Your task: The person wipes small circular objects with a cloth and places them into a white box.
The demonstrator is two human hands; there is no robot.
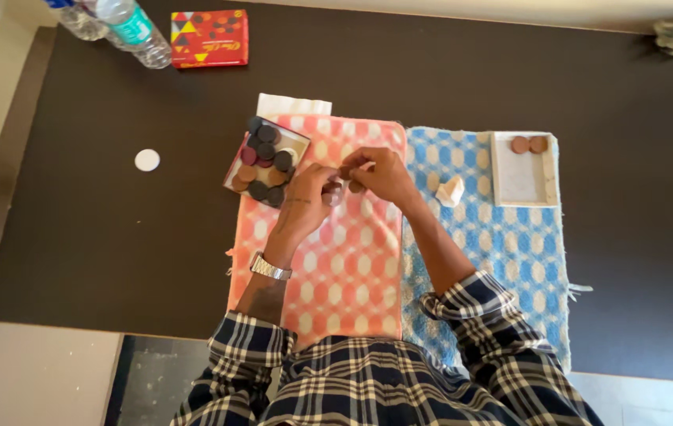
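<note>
My left hand (307, 199) and my right hand (380, 174) meet over the orange patterned cloth (344, 268). Between their fingertips they pinch a small brown disc (345, 171); what else they hold is hidden. Just left of my left hand sits a small tray (299, 140) piled with several dark, brown and red discs (267, 162). On the blue patterned cloth (502, 252) to the right stands a white tray (523, 180) with two brown discs (528, 144) at its far edge. A crumpled white scrap (451, 191) lies beside my right wrist.
A dark table (100, 237) carries both cloths. A white disc (147, 160) lies alone at the left. A red box (210, 38) and two plastic bottles (133, 30) stand at the far left corner. Folded white paper (293, 105) peeks from under the orange cloth.
</note>
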